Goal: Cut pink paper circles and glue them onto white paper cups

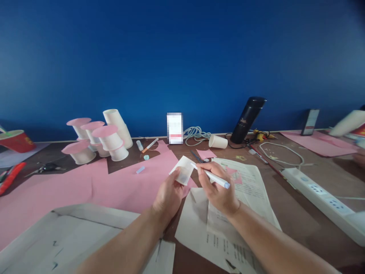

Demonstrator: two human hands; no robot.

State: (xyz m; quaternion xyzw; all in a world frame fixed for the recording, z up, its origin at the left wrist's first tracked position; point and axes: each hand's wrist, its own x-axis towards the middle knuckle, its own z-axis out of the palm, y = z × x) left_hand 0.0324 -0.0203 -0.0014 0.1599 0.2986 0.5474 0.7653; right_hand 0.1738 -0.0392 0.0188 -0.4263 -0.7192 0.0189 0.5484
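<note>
My left hand is closed around a small white paper cup, which is tilted above the table. In my right hand is a white marker pen with a pale blue end, gripped as for writing. Its tip points left at the cup's upper right edge; whether it touches cannot be told. Pink paper lies under and left of the cup. Beneath my right hand are printed sheets. A blue pen cap rests on the pink paper.
White cups with pink paper discs stand at back left, beside a tall cup stack. A phone, a lying cup and a black flask line the wall. A power strip lies right.
</note>
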